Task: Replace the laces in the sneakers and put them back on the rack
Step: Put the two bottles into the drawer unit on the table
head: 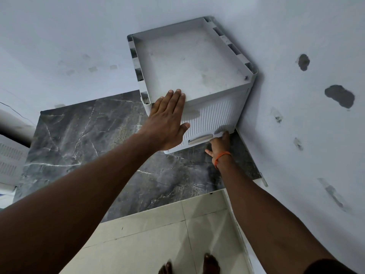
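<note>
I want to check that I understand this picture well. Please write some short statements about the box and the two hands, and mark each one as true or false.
1. The left hand lies flat on the top front edge of the white box. True.
2. A pair of sneakers stands on top of the box. False: no sneakers show anywhere in the view.
3. The right hand reaches the handle low on the box's ribbed front. True.
4. The orange band is on the left wrist. False: it is on the right wrist.
5. The box stands in the middle of the room. False: it stands in a corner between two walls.
</note>
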